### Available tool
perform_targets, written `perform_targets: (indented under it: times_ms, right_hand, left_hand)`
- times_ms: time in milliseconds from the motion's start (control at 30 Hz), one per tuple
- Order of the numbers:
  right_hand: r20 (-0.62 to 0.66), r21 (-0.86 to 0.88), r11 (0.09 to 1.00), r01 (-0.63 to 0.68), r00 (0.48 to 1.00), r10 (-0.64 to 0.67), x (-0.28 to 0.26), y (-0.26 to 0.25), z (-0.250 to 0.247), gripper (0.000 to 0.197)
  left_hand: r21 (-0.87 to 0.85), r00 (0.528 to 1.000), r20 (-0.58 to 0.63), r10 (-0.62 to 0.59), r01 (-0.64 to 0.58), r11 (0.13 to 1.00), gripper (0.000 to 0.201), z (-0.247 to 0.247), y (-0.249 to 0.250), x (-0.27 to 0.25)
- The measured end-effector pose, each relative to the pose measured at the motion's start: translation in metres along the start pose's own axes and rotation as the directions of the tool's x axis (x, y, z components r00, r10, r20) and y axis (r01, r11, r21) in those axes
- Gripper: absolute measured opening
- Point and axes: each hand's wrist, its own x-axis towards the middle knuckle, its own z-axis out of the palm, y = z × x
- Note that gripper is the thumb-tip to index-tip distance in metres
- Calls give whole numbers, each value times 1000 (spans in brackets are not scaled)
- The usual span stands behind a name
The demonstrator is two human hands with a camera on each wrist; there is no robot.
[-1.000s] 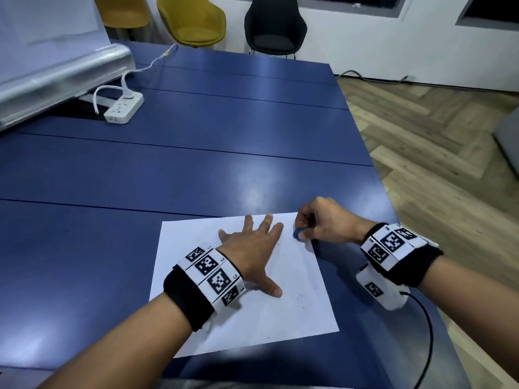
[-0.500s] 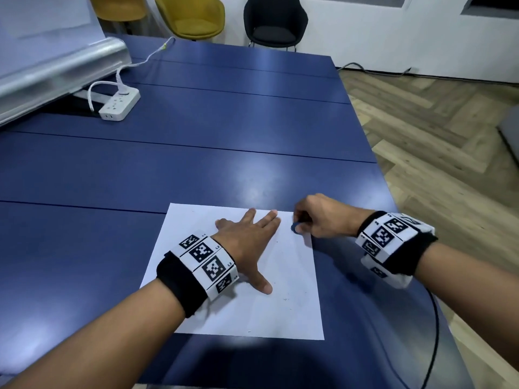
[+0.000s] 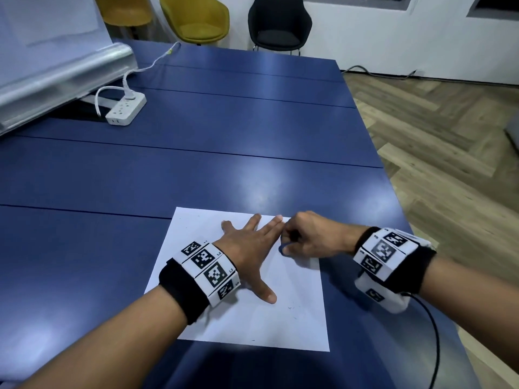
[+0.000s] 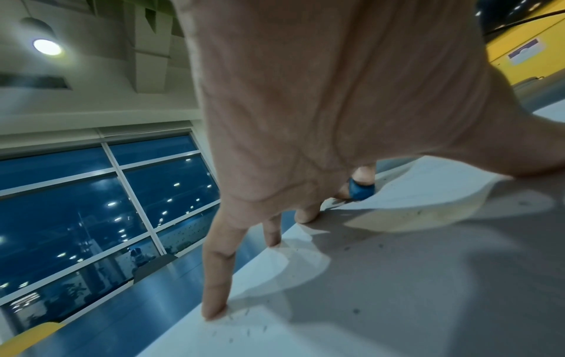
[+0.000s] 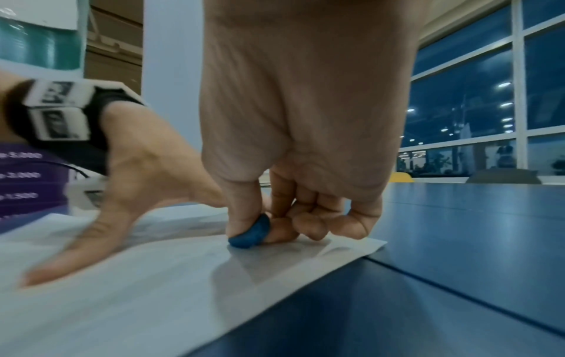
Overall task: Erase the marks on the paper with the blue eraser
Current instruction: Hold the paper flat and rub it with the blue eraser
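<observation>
Blue eraser (image 5: 250, 233) on a sheet of paper (image 3: 252, 318) that lies flat on the blue bench (image 3: 196, 169), near its right edge. The eraser is a small rounded lump; it is judged light, soft enough to give under pressure, and high in friction against paper. It is best pinched low on its sides, leaving the underside free to rub. The paper is thin and limp, and it is likely to drag or crease unless pinned close to the rubbing point.

Right hand (image 3: 311, 240): the fingers (image 5: 308, 217) are curled under the palm, with thumb and forefinger clamped on the eraser. Its lower face touches the paper near the far right corner. The wrist is held above the bench, knuckles up.

Left hand (image 3: 252, 248): palm down on the sheet, fingers (image 4: 215, 277) straight and spread apart, thumb splayed toward the near side. The fingertips press the paper just beside the eraser, holding nothing.

Fine dark specks (image 4: 247, 323), either eraser crumbs or remaining marks, lie on the paper by the left little fingertip.
</observation>
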Motion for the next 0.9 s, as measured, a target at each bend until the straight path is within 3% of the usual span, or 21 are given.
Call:
perform_targets:
  times_ms: [167,333,467,600,767,800,900]
  right_hand:
    - [-128,6,997,-77,989,78,11,9,-12,18]
    - [32,-26,1000,5,999,-4,-6,-5,5,22]
    - [-104,-24,997,-76,992,74,-4,3,-4,20]
    - [111,-3,1000,30,993,-29,-29,-15,19,18]
    - [-143,-94,989,-115,985,101,-11,5,-6,16]
    - [-136,-75,992,-105,986,94,-13,5,-4,16]
    - [49,-43,999,-22,998,25,-27,-3,9,16]
  left_hand:
    - [-15,999,-48,-4,3,1000,146,1,-2,1]
    - [-7,1000,-9,-7,7,1000,148,0,-1,0]
    - [22,1000,25,-9,8,1000,144,-2,1,0]
    - [10,999,40,-8,8,1000,142,-1,3,0]
    - [13,998,63,-24,23,1000,141,-2,4,1]
    - [13,998,64,-25,24,1000,141,-3,5,2]
    - [10,998,64,-28,28,1000,139,-3,6,3]
